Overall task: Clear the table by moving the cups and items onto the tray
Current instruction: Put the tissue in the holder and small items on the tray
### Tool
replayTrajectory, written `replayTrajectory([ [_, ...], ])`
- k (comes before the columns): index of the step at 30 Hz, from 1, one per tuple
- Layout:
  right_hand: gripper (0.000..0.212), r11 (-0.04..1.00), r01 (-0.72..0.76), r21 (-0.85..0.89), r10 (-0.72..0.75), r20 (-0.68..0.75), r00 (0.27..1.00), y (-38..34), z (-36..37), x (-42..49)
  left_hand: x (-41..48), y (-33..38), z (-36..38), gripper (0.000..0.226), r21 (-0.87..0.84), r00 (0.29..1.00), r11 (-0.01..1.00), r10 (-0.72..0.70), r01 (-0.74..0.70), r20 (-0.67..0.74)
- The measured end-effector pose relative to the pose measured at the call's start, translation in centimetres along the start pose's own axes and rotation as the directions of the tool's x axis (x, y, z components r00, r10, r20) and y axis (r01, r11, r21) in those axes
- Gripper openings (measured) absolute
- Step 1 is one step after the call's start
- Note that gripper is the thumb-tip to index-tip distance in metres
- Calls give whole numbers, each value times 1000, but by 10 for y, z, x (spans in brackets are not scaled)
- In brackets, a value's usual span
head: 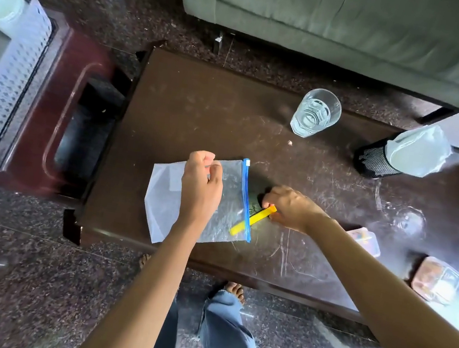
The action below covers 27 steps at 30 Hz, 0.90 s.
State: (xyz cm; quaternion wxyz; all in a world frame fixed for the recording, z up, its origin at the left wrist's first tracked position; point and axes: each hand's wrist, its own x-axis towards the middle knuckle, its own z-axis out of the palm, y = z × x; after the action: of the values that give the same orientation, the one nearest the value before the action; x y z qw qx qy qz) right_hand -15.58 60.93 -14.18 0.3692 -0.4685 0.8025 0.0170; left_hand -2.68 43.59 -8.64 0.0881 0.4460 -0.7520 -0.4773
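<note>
While left hand [201, 189] pinches zip bag [164, 197] edge, fingers curled, right hand [291, 209] grips yellow stick [257, 217]

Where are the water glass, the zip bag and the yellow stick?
water glass [315, 113], head view, clear body.
zip bag [159, 202], head view, frosted left part.
yellow stick [259, 216], head view, middle of its length.

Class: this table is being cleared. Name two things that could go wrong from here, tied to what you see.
The stick lies across the zip of the bag, which the left hand only pinches; it may fall when lifted. The box sits near the edge of the table; the right hand could knock it off.
</note>
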Motion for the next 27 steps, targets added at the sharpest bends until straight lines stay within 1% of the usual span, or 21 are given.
replayTrajectory([
  [4,28,999,-41,-23,40,-27,999,20,-9,-2,0,0,1,20,24,1000,1000,8,-9,11],
  [7,28,995,-89,-33,86,-87,992,44,-29,-8,3,3,-3,20,23,1000,1000,11,-11,6],
  [8,26,994,-99,-34,94,-139,986,50,-39,-11,4,4,-5,20,16,1000,1000,10,-10,1],
  [10,18,994,-101,-32,85,-321,943,58,-63,-16,11,9,-11,20,-20,1000,1000,7,-7,-17],
  [12,18,995,-102,-19,78,-516,853,56,-88,-19,20,15,-18,21,-53,999,999,7,-10,-43],
  [13,18,994,-106,11,93,-589,803,49,-100,-18,26,18,-22,21,-66,998,998,7,-11,-57],
  [16,20,981,-66,183,181,-732,657,17,-133,-6,47,27,-40,21,-115,995,993,-5,-7,-104],
  [18,19,967,11,253,195,-770,607,-12,-153,12,63,31,-59,21,-144,989,989,-6,-16,-150],
  [20,19,952,83,296,197,-794,576,-47,-171,35,79,31,-83,21,-163,981,986,1,-33,-193],
  [22,17,932,138,335,206,-803,559,-82,-187,59,92,29,-108,21,-186,971,982,-2,-43,-237],
  [25,16,904,240,354,170,-812,559,-143,-211,100,109,18,-146,22,-198,951,978,-5,-59,-308],
  [27,16,888,309,340,114,-815,568,-182,-227,126,119,7,-168,21,-184,939,979,16,-84,-342],
])
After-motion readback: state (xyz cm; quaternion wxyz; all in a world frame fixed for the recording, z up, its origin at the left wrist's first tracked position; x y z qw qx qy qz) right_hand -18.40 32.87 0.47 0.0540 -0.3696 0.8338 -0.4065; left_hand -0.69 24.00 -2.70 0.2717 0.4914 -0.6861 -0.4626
